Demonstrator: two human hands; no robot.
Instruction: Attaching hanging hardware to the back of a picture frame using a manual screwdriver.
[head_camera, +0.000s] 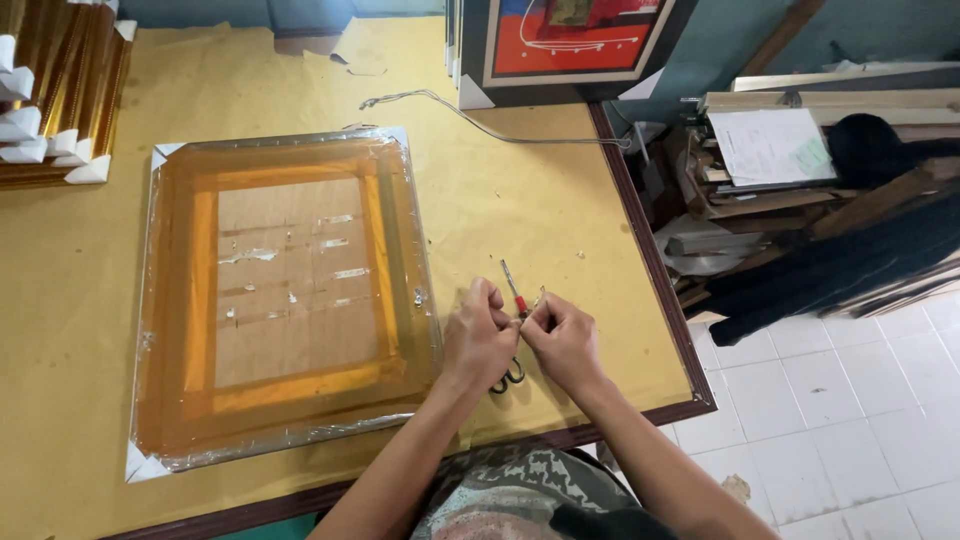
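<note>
A flat rectangular frame (285, 300), wrapped in glossy amber film with white card corners, lies face-down on the paper-covered worktop (520, 215). Just right of it, the left hand (478, 338) and right hand (562, 338) meet, fingers curled tight together around a slim red-handled screwdriver (514, 292); dark scissors (510, 375) lie beneath them.
</note>
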